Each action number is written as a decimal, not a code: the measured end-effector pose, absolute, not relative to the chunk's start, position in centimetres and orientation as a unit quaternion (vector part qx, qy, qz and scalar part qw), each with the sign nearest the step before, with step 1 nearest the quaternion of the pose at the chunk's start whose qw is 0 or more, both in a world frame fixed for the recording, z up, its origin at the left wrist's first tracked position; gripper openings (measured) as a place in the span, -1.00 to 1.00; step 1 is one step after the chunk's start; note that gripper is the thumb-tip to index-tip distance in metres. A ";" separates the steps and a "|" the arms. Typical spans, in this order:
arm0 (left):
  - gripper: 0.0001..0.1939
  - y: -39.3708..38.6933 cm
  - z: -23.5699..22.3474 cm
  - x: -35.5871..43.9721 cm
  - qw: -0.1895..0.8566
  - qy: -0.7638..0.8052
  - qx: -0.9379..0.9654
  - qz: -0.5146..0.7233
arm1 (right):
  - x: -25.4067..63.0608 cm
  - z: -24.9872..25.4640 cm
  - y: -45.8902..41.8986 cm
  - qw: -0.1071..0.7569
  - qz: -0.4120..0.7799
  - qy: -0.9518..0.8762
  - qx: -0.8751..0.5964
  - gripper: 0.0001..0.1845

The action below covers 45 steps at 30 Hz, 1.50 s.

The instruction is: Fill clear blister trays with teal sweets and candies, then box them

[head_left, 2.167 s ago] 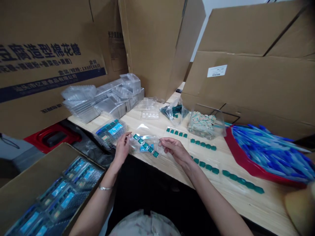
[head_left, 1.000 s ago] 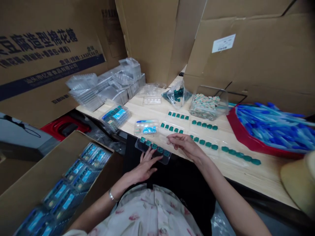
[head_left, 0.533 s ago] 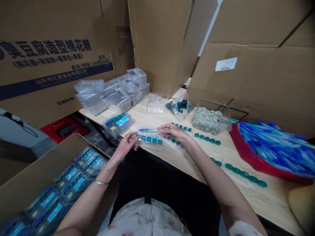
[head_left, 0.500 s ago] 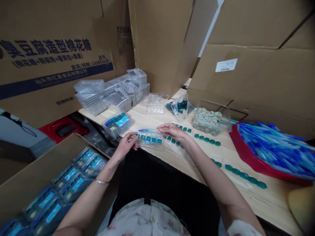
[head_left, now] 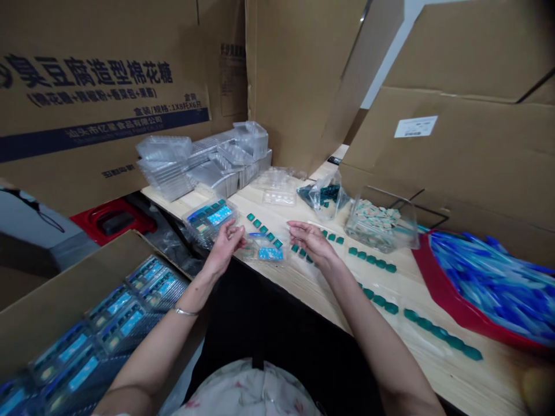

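A clear plastic tray (head_left: 250, 254) lies at the table's front edge between my hands, with a blue patterned card (head_left: 269, 253) and a blue pen-like stick (head_left: 255, 234) in it. A slanting row of green gem-like pieces (head_left: 263, 229) shows just beyond; whether it sits in the tray, I cannot tell. My left hand (head_left: 225, 247) is at the tray's left end, fingers loosely curled and apart, nothing visible in them. To the right of the tray, my right hand (head_left: 313, 241) has bent, parted fingers and appears empty. Contact with the clear plastic cannot be made out.
Packed clear boxes (head_left: 210, 219) are stacked at left, behind them empty clear trays (head_left: 208, 156). More green rows (head_left: 373, 259) lie to the right. A clear tub (head_left: 377, 216) holds pale pieces; a red basin (head_left: 433, 277) holds blue sticks. A carton (head_left: 143, 245) stands lower left.
My hands have drawn back from the clear tray and sit slightly farther apart. The green row between them now slants instead of lying nearly level. The view has shifted slightly.
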<state>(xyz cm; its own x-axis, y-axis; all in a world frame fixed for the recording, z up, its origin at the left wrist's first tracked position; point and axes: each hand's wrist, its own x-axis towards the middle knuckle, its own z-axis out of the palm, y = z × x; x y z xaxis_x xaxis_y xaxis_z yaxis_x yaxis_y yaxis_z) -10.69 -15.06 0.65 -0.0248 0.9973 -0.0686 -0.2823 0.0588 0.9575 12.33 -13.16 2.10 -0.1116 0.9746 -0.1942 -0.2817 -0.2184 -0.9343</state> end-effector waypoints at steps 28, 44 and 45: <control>-0.65 -6.2 -0.5 -11.1 0.239 0.448 0.844 0.175 | 10.6 -3.4 -17.9 0.379 0.287 -0.565 -0.674 -0.70; -0.65 -8.6 -5.1 -10.8 0.116 0.531 0.801 0.251 | 10.3 -2.6 -17.7 0.206 0.205 -0.620 -0.729 -0.63; -0.63 -8.9 -5.0 -10.7 0.108 0.540 0.795 0.255 | 10.2 -2.3 -17.7 0.182 0.196 -0.627 -0.732 -0.62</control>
<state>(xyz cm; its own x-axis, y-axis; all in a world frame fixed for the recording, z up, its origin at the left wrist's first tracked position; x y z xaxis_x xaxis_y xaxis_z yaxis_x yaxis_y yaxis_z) -10.74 -8.86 -5.03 0.2861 0.9137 0.2887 0.8029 -0.3931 0.4482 10.15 -17.72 -2.30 0.1377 0.9887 -0.0592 0.8462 -0.1485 -0.5118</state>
